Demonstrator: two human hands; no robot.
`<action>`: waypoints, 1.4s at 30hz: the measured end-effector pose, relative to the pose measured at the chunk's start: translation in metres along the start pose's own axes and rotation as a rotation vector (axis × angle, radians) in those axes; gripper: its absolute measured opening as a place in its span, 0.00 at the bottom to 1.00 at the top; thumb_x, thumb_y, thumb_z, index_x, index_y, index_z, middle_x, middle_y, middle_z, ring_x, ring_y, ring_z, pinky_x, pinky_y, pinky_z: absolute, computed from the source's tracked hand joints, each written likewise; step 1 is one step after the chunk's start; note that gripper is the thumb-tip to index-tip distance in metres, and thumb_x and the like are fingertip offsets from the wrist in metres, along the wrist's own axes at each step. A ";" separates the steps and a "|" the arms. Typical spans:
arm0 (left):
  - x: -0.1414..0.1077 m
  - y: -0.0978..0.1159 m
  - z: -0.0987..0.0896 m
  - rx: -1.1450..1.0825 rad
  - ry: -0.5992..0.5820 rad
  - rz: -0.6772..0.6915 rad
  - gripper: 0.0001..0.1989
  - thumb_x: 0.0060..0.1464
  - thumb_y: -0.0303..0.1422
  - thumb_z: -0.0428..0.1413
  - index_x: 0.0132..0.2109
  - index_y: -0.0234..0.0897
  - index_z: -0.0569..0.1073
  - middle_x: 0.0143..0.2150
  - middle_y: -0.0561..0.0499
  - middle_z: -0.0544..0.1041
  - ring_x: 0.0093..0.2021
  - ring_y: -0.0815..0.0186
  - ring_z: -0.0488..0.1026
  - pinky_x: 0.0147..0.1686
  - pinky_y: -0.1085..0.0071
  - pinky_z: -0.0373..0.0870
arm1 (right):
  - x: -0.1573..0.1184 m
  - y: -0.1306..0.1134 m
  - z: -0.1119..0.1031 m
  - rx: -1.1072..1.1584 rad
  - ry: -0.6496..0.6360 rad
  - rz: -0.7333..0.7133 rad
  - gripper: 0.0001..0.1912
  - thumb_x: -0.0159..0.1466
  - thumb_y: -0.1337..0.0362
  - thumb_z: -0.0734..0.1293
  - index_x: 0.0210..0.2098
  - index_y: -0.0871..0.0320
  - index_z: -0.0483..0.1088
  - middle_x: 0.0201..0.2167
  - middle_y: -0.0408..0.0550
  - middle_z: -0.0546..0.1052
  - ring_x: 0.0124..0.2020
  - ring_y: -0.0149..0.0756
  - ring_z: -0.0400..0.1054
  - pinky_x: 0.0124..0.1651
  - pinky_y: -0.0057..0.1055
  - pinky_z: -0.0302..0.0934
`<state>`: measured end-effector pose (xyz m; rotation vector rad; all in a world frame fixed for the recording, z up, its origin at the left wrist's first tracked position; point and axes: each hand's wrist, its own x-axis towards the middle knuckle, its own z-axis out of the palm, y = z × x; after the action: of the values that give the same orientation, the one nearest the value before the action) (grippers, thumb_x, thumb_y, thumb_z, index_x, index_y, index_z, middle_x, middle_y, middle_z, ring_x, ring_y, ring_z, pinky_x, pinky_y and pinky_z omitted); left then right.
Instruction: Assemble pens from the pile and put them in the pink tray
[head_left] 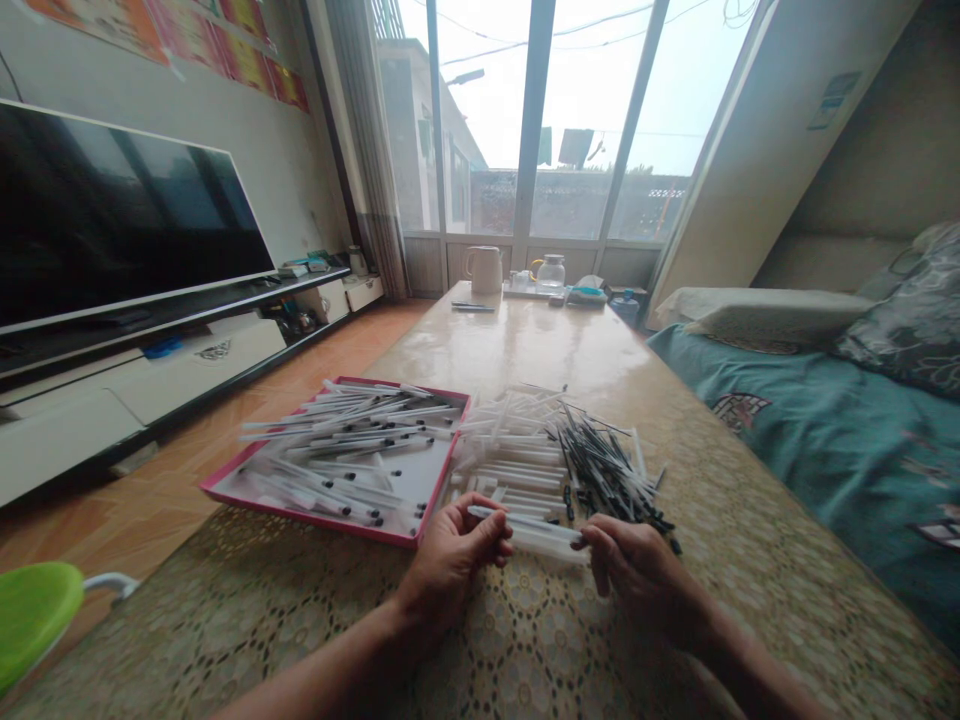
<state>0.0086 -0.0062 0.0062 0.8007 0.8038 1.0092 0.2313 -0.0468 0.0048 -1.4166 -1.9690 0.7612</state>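
Observation:
My left hand and my right hand hover low over the patterned table cover. Between them, both hands pinch a slim clear plastic pen barrel, which runs roughly level, with a wider pale tube just below it. Left of my left hand lies a pink-rimmed tray holding several assembled pens with black tips. Straight ahead is a heap of clear pen barrels. A tangle of black-tipped refills lies just past my right hand.
The long wooden table carries a white mug and a glass jug at its far end. A television stands on a low cabinet at left. A teal bed runs along the right side.

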 end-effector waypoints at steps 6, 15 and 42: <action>0.001 0.000 -0.001 -0.045 0.023 -0.005 0.17 0.38 0.36 0.68 0.31 0.32 0.71 0.24 0.53 0.75 0.22 0.72 0.70 0.22 0.78 0.63 | 0.001 0.004 -0.006 0.016 0.056 0.012 0.13 0.66 0.57 0.58 0.30 0.58 0.66 0.21 0.40 0.70 0.23 0.30 0.64 0.27 0.24 0.58; 0.004 -0.002 -0.004 -0.069 0.013 0.007 0.16 0.39 0.36 0.68 0.32 0.32 0.72 0.24 0.53 0.75 0.22 0.73 0.71 0.23 0.78 0.65 | 0.003 0.014 -0.004 0.155 0.177 0.094 0.16 0.65 0.52 0.58 0.42 0.59 0.66 0.23 0.42 0.72 0.18 0.29 0.64 0.23 0.26 0.60; -0.003 0.004 0.002 -0.130 0.010 0.064 0.41 0.50 0.23 0.60 0.64 0.43 0.47 0.48 0.42 0.75 0.44 0.62 0.76 0.41 0.68 0.72 | 0.005 0.032 -0.022 -0.068 0.726 0.326 0.20 0.62 0.49 0.60 0.36 0.60 0.69 0.20 0.46 0.73 0.18 0.34 0.66 0.22 0.27 0.59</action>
<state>0.0083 -0.0079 0.0110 0.7138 0.7173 1.1120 0.2663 -0.0309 -0.0040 -1.7607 -1.2312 0.2394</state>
